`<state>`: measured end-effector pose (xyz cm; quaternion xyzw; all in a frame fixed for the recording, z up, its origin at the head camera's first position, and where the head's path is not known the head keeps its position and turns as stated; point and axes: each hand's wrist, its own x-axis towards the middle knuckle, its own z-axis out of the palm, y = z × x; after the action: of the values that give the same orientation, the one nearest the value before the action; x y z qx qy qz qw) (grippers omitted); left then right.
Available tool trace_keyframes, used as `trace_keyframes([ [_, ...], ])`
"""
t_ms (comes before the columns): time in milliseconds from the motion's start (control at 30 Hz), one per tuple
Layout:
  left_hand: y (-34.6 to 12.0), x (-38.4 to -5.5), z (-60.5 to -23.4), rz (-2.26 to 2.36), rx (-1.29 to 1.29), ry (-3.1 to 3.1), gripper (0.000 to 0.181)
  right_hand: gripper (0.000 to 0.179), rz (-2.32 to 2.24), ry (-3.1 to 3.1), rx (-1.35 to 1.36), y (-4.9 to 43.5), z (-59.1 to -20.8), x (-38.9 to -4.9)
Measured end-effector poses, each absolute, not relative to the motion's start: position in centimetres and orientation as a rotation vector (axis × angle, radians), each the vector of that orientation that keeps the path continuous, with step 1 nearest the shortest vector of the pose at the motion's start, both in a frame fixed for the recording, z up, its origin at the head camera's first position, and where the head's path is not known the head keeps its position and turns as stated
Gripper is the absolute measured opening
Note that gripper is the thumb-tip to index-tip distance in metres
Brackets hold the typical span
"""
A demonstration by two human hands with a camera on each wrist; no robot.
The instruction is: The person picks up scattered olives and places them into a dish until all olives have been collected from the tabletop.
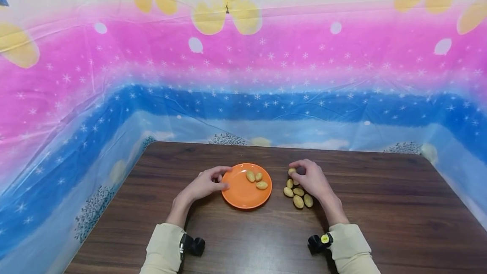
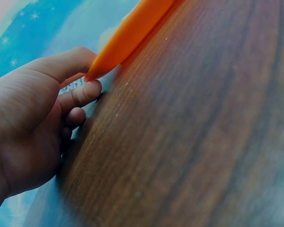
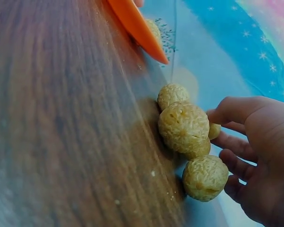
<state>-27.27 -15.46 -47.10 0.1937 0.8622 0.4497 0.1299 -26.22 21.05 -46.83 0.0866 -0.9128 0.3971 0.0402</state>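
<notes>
An orange plate (image 1: 243, 195) lies on the table with three small yellow-brown potatoes (image 1: 261, 185) toward its right side. My left hand (image 1: 205, 183) pinches the plate's left rim; in the left wrist view the edge sits between thumb and finger of that hand (image 2: 33, 104). To the right of the plate is a loose group of several more potatoes (image 1: 298, 201). At the far end of this group my right hand (image 1: 313, 179) pinches one potato (image 1: 291, 171) between thumb and fingertips. In the right wrist view nearer potatoes (image 3: 184, 126) partly hide the held one (image 3: 214, 131).
The brown wooden table (image 1: 399, 206) extends on both sides of the hands. Behind it and along its sides hangs a pink and blue printed cloth (image 1: 266, 54). Each wrist wears a black camera (image 1: 195, 246) on a strap.
</notes>
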Motion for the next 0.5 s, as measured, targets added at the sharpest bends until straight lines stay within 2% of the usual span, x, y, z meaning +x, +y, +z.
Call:
trace_keyframes([
  [500,-15.5,-27.3,-47.2,1.298,0.571,2.512,0.055,0.028,1.123,-2.771,0.378,20.6,-45.1,-25.7],
])
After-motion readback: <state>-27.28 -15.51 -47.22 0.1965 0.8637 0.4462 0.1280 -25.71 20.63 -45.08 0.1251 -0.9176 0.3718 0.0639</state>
